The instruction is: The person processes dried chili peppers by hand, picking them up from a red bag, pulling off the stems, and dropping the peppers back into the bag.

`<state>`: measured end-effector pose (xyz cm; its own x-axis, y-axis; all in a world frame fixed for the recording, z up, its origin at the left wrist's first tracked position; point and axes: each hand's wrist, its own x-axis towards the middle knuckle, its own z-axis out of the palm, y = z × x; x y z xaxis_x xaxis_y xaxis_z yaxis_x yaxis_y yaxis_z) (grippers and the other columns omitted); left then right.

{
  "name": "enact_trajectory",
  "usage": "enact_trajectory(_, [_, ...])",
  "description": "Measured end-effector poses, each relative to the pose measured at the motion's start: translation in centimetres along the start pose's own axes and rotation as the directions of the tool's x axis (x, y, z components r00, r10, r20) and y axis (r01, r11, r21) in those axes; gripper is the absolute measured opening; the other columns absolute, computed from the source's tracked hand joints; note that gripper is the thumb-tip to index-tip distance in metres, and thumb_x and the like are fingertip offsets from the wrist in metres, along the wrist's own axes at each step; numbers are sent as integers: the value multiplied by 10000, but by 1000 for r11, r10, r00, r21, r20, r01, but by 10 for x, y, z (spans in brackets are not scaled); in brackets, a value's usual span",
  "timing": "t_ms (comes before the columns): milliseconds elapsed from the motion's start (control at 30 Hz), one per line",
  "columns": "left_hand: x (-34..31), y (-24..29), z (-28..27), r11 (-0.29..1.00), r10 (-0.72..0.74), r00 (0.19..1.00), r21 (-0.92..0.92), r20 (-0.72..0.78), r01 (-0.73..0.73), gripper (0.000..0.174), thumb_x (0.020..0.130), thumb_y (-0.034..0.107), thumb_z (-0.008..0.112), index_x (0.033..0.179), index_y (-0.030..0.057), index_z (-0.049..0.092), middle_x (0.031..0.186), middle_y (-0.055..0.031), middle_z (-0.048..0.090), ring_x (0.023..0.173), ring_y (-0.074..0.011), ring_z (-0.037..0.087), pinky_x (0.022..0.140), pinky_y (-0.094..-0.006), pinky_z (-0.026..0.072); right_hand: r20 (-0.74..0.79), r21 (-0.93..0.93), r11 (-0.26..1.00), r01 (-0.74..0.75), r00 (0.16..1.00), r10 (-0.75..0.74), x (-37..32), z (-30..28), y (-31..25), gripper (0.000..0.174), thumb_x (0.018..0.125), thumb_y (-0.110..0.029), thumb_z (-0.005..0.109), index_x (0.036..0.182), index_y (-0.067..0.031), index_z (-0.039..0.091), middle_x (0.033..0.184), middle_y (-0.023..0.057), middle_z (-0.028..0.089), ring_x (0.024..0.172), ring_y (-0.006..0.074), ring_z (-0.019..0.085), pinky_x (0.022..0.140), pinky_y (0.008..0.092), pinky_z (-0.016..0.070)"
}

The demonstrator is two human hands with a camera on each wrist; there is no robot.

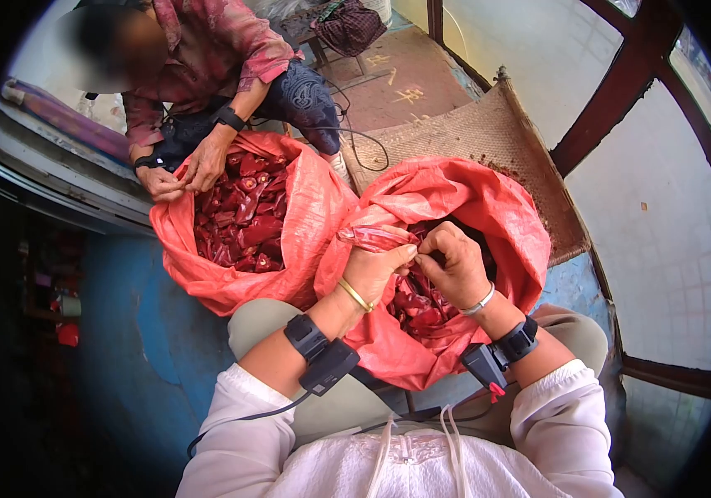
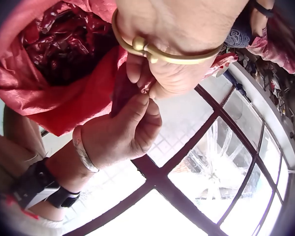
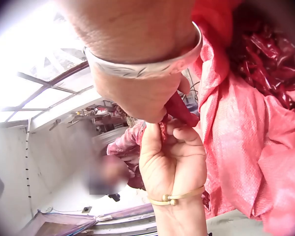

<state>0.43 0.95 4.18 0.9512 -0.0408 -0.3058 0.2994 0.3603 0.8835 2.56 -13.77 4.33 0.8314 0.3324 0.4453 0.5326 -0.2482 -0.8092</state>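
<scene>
The red pepper [image 1: 372,239] is held above the mouth of the near sack [image 1: 422,361], toward its left side, with loose peppers [image 1: 417,311] below it inside the sack. The left hand [image 1: 376,270] curls round the body of the pepper so its tip sticks out on the far side, while the right hand [image 1: 457,261] pinches at the other end with thumb and bent forefinger. The step looks like working at that end, perhaps nipping or twisting something off; the fingers hide exactly what.

To do it well, the left fingers should be firm near the pinched end but light on the body, since the glossy skin looks dry enough to crack. A short twist from the right thumb and forefinger would probably serve better than a long pull, and working directly over the sack should let any pieces drop inside.

Both forearms come in from the wearer's side of the sack, wrists angled inward until the fingertips meet over it. The right hand bends down from above; the right wrist view shows the left palm turned toward it. There, a dark red piece [image 3: 180,112] shows under the right hand; whether it belongs to the same pepper, I cannot tell.
</scene>
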Motion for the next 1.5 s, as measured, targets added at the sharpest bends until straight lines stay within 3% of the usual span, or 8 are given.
enact_trajectory(200, [4,-7,-6,994,-81,997,-78,12,81,136,731,29,575,850,74,529,711,-12,558,596,-93,529,496,-197,419,67,-14,1000,17,998,-16,-2,3,0,150,602,28,594,670,-39,479,673,73,482,631,209,508,558,277,419])
enact_trajectory(367, [6,-2,-2,966,-110,994,-231,21,112,132,738,30,568,857,68,524,724,-21,562,602,-95,535,501,-196,429,-80,-9,999,-35,996,35,0,3,-3,138,614,6,608,663,-40,488,633,89,483,579,239,514,518,303,414])
enact_trajectory(467, [5,-2,-1,978,-68,997,-197,45,76,141,732,53,592,851,67,518,733,-26,562,607,-99,538,499,-193,441,-106,-34,997,-68,992,64,-1,2,-7,128,608,-7,619,664,-44,511,625,86,492,570,232,516,513,303,414])
enact_trajectory(633, [-1,2,6,984,124,992,135,-30,-119,132,732,22,579,842,50,513,716,-28,555,591,-84,522,520,-194,436,-157,-62,993,-96,984,85,-5,6,-7,105,602,1,596,648,-31,507,618,95,498,571,245,523,510,309,419])
enact_trajectory(867, [3,-3,6,976,138,990,170,-13,-134,134,729,7,573,843,45,512,687,-30,553,569,-91,517,502,-197,431,-139,-23,982,-188,973,183,-4,7,-5,56,609,3,549,612,-12,495,599,110,508,556,246,528,514,306,424])
enact_trajectory(933, [5,-7,1,997,55,998,-48,21,-54,136,730,17,578,846,49,514,707,-31,559,586,-96,526,498,-200,435,-86,66,966,-250,963,256,-3,5,-6,53,619,-4,553,611,-6,500,597,109,523,549,218,537,515,292,427])
enact_trajectory(1133, [7,-7,-2,979,7,999,-203,54,4,196,743,14,567,905,70,472,773,-40,561,667,-128,555,551,-222,459,-52,222,896,-385,913,405,-7,5,-6,45,665,-24,575,660,3,539,603,76,539,533,132,523,504,250,419])
enact_trajectory(1500, [4,-5,3,980,179,982,83,54,-183,179,737,-2,574,883,45,482,775,-38,552,670,-104,543,593,-202,454,-23,290,839,-462,872,488,-9,5,-3,55,688,-33,585,684,16,561,562,49,540,504,68,491,464,220,401])
